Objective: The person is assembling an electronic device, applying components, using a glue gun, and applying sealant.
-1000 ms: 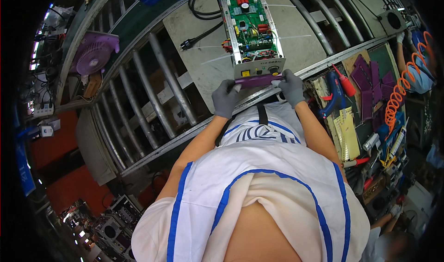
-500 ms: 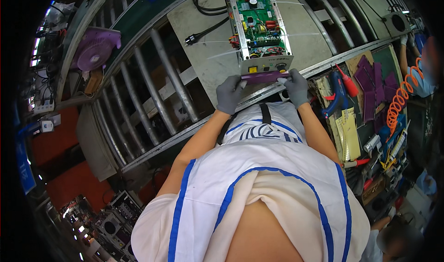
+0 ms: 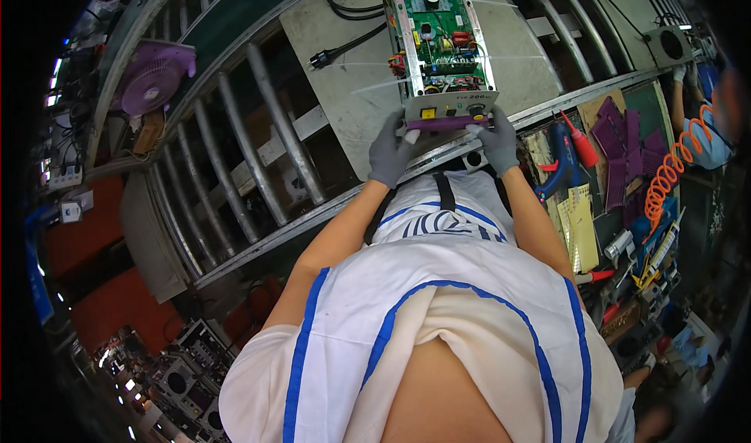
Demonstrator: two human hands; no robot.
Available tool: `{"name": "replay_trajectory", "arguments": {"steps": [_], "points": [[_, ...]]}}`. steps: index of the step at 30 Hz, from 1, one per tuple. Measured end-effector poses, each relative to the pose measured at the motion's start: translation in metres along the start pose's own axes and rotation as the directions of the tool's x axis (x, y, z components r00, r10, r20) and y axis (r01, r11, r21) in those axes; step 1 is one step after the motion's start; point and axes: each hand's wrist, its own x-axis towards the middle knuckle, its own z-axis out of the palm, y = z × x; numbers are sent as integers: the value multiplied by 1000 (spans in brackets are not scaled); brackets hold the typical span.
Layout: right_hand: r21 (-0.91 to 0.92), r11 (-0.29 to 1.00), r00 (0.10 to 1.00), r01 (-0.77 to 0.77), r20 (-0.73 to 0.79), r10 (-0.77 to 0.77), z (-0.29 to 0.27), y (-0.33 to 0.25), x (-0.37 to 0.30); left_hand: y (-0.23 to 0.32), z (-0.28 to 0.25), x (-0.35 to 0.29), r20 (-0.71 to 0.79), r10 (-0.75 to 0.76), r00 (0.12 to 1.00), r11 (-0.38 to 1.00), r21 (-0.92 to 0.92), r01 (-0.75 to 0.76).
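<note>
An open metal-sided electronic unit (image 3: 446,44), with a green circuit board showing, lies with its grey front panel (image 3: 454,108) facing me. That panel carries a yellow switch and a knob. Along the panel's lower edge runs a purple plastic piece (image 3: 442,124). My left hand (image 3: 389,152), in a grey glove with pale fingertips, grips its left end. At its right end, beneath the knob, my right hand (image 3: 497,143) is closed in a matching glove. Fingers partly hide both ends, and I cannot tell whether the piece is seated on the panel.
A black cable with a plug (image 3: 322,58) and white cable ties lie beside the unit on a grey board (image 3: 313,20). Metal rollers (image 3: 285,130) run along the left. At right are a blue power tool (image 3: 560,157), a red bottle (image 3: 577,139), purple plastic parts (image 3: 618,149) and an orange coiled hose (image 3: 665,181).
Both hands have pushed the purple piece away from me and up against the unit's front panel. Less of it shows now, and the hands sit closer to the panel's corners.
</note>
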Motion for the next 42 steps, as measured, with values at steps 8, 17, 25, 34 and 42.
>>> {"name": "replay_trajectory", "arguments": {"steps": [8, 17, 25, 34, 42], "points": [[-193, 981, 971, 4, 235, 42, -26, 14, 25, -17, 6, 30, 256, 195, 947, 949, 194, -248], [-360, 865, 914, 351, 332, -233, -52, -97, 82, 76, -54, 79, 37, 317, 948, 912, 261, -315], [-109, 893, 884, 437, 237, -404, -15, -190, 158, 141, -103, 168, -113, 382, 917, 839, 458, -293], [64, 955, 902, 288, 317, -293, 9, -238, 214, 158, -120, 232, -252, 256, 933, 946, 264, -188], [89, 958, 880, 273, 379, -286, 15, -267, 244, 171, -141, 273, -205, 115, 972, 966, 253, -61]]}}
